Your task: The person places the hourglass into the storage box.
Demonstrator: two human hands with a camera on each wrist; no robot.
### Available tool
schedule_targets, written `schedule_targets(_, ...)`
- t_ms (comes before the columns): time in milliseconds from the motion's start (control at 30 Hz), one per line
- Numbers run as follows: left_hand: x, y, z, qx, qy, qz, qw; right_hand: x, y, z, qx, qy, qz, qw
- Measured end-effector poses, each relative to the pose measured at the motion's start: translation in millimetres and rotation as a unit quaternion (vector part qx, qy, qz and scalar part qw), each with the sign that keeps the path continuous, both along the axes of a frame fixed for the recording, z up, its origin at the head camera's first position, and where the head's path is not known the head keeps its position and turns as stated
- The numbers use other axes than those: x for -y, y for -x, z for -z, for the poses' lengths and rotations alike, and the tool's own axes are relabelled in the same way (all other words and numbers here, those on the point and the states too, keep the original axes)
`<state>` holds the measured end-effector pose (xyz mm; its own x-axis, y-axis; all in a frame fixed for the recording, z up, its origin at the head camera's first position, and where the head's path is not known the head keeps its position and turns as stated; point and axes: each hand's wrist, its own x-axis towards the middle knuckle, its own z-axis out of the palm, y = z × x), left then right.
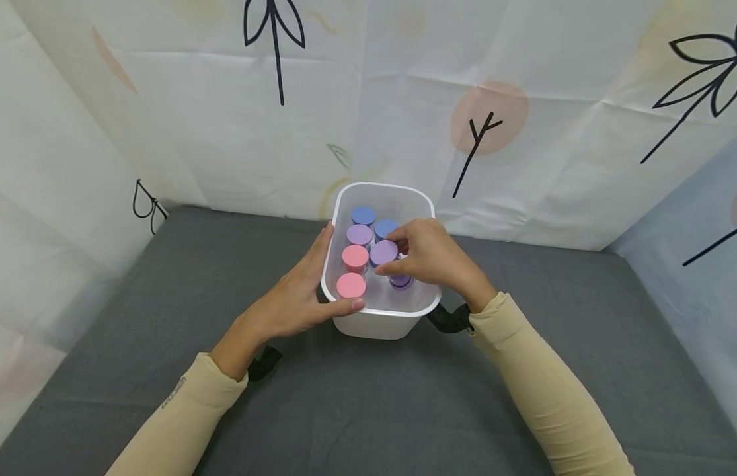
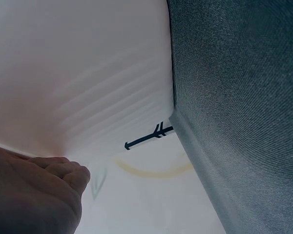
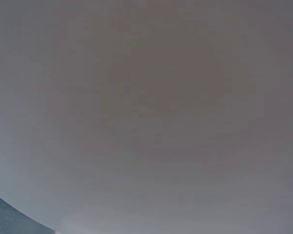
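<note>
A white plastic bin (image 1: 383,325) stands on the grey cloth, holding several small clear jars with coloured lids. My left hand (image 1: 287,301) rests against its left side, fingers straight along the outer wall and thumb on the front rim. In the left wrist view, fingers (image 2: 68,170) touch the ribbed wall. Reaching inside over the right rim, my right hand (image 1: 430,254) pinches a purple-lidded jar (image 1: 384,252) between thumb and fingers. Another purple lid (image 1: 400,281) is partly hidden below that hand. The right wrist view shows only the blurred bin wall (image 3: 151,146).
Along the bin's left side stand two pink-lidded jars, the nearer pink one (image 1: 351,285) at the front, then a lilac one (image 1: 359,234) and a blue one (image 1: 363,215). A second blue lid (image 1: 385,229) is beside them. Patterned white fabric (image 1: 392,119) hangs behind.
</note>
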<state>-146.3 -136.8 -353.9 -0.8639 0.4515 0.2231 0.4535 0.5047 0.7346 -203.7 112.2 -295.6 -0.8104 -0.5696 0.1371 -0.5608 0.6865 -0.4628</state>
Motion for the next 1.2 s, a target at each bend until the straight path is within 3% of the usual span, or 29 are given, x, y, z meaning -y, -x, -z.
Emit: schedule_targets(1200,1.6,1.6,1.8,0.009,0.005,0.001,1.0000,10.5,-2.8,9.6,-0.036,-0.061,0.021,0.997)
